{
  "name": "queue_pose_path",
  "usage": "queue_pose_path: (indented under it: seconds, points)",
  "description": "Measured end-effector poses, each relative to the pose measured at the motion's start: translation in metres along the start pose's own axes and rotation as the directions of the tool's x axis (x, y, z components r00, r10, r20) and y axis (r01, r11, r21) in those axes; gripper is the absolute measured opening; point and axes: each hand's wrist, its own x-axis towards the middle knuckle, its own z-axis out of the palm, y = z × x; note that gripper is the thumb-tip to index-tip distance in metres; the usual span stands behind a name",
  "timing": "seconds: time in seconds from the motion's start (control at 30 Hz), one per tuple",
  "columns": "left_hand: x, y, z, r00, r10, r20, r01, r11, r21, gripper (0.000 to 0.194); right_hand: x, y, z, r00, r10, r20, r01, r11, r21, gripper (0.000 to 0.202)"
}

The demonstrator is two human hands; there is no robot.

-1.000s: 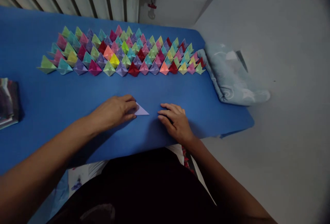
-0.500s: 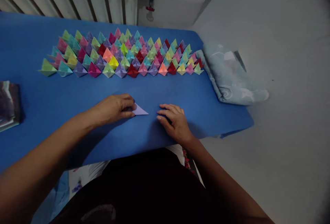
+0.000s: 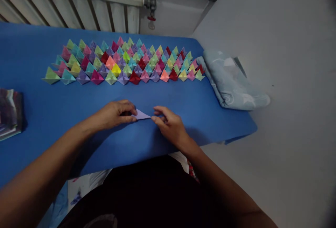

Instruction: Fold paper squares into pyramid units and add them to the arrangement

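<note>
Head view: lilac paper (image 3: 142,115), in a folded triangle, lies between the two hands over the near part of the blue table (image 3: 157,95), its sharp point toward the right hand (image 3: 170,124).

Grip, left hand (image 3: 119,112): thumb and fingers closed on the paper's left part, hiding that end. Grip, right hand: thumb tip at the sharp point, forefinger raised and parted from it. Contact looks likely; whether a curled finger clamps the tip from behind, cannot tell.

Done: at the far side of the table, folded paper pieces (image 3: 123,77) stand in several close rows, peaks up, in green, blue, purple, pink, red, yellow and orange. These look finished (judgement), as they share one peaked form with spread sides.

Left: the lilac piece is flat-looking and lacks that peaked form, so I judge it part folded, with opening-out and shaping outstanding if it is to match the rows. Number of folds made: not readable, fingers in the way. How many further pieces are wanted: not shown.

Also on the table: folded cloth (image 3: 231,84) at the right end; dark bundle (image 3: 10,112) at the left edge, contents unclear.
</note>
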Motion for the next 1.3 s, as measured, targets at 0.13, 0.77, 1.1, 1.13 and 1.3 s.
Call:
queue_pose_path:
  seconds: [0.13, 0.77, 1.1, 1.13, 1.3]
  points:
    - [-0.003, -0.002, 0.002, 0.999, -0.012, -0.044, 0.009, 0.997, -0.072, 0.026, 0.018, -0.010, 0.012, 0.995, 0.020, 0.099, -0.032, 0.993, 0.115, 0.013]
    - [0.028, 0.017, -0.029, 0.943, -0.334, 0.001, 0.223, 0.628, -0.745, 0.034, 0.111, -0.037, -0.012, 0.972, 0.081, 0.221, -0.174, 0.877, 0.448, 0.002]
    - [0.036, -0.001, -0.016, 0.928, -0.364, 0.084, 0.209, 0.318, -0.925, 0.035, 0.120, -0.018, 0.002, 0.939, 0.090, 0.331, -0.320, 0.581, 0.749, 0.026]
    - [0.036, -0.003, -0.014, 0.930, -0.360, 0.075, 0.187, 0.285, -0.940, 0.035, 0.119, -0.018, 0.005, 0.936, 0.078, 0.342, -0.327, 0.551, 0.768, 0.028]
    - [0.036, -0.005, -0.008, 0.947, -0.311, 0.074, 0.127, 0.155, -0.980, 0.035, 0.113, -0.024, 0.012, 0.918, 0.003, 0.397, -0.338, 0.530, 0.778, 0.026]
